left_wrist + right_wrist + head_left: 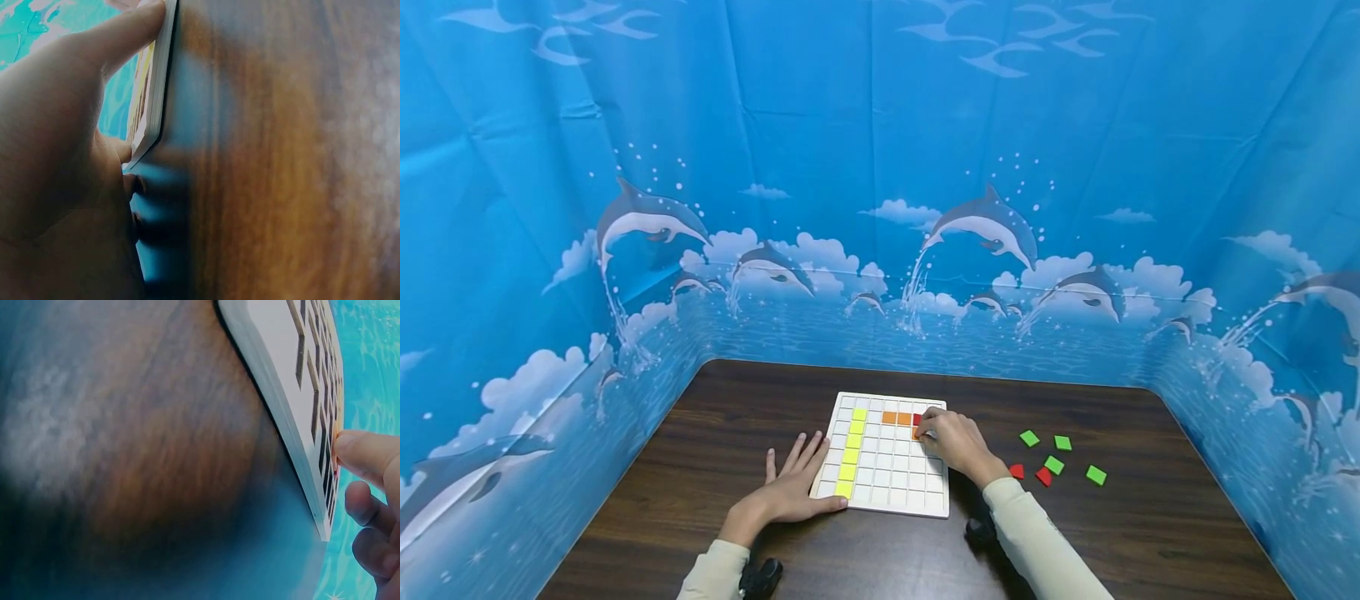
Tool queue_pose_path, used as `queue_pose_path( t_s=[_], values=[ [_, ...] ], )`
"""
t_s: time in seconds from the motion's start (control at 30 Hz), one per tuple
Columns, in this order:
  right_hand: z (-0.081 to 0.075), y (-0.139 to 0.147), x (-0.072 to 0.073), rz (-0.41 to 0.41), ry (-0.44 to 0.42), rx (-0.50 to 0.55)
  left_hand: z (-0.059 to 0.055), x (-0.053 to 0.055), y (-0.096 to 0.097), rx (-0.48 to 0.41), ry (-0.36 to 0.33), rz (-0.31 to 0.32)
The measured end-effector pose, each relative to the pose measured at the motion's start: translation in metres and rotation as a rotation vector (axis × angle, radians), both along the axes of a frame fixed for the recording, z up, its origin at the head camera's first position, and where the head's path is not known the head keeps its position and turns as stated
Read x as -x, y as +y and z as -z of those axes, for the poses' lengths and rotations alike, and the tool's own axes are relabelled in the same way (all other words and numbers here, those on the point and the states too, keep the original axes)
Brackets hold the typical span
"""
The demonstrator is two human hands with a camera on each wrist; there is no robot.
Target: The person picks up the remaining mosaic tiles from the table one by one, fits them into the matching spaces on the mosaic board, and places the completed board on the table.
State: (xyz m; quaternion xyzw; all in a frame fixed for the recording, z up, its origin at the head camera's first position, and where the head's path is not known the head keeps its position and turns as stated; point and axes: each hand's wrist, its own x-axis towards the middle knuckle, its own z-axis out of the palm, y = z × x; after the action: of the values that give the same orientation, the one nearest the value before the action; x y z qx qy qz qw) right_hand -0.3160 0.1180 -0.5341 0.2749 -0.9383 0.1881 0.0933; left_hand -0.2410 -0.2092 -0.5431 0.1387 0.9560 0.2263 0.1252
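Note:
A white grid board point(891, 500) lies on the table. My left hand point(790, 492) rests at its left edge with fingers spread and the thumb on the near left corner; the left wrist view shows that thumb point(128, 37) along the board's edge. My right hand point(958, 442) is over the board's far right part, its fingertips pinching an orange square tile point(915, 433) at a cell. Part of that tile is hidden by the fingers. Just beyond it sits a red tile point(917, 419). Two orange tiles point(897, 418) lie to its left, and a column of yellow tiles point(850, 456) runs down the board's left side.
Right of the board lie several loose green tiles point(1054, 465) and two red tiles point(1043, 477). The dark wooden table point(700, 450) is enclosed by a blue dolphin-print curtain point(865, 250) at the back and sides.

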Motion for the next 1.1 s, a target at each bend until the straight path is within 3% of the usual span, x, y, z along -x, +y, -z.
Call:
queue_pose_path(
  t_s=[0.13,0.43,0.73,0.97,1.1],
  values=[
    [-0.001,0.001,-0.001,-0.003,-0.017,0.003,0.003,0.000,-0.001,-0.032,0.009,0.006],
    [-0.001,0.003,-0.002,-0.007,-0.026,0.024,-0.008,-0.001,0.002,0.036,-0.027,-0.009],
    [0.000,0.003,-0.004,0.001,-0.024,0.003,-0.001,-0.001,-0.001,-0.024,-0.011,0.001],
    [0.000,0.003,-0.007,0.010,-0.042,-0.005,-0.007,-0.002,0.002,0.023,-0.024,-0.005],
    [-0.002,0.005,-0.008,0.010,-0.030,0.013,0.000,0.001,0.000,0.029,-0.013,-0.010]
  ],
)
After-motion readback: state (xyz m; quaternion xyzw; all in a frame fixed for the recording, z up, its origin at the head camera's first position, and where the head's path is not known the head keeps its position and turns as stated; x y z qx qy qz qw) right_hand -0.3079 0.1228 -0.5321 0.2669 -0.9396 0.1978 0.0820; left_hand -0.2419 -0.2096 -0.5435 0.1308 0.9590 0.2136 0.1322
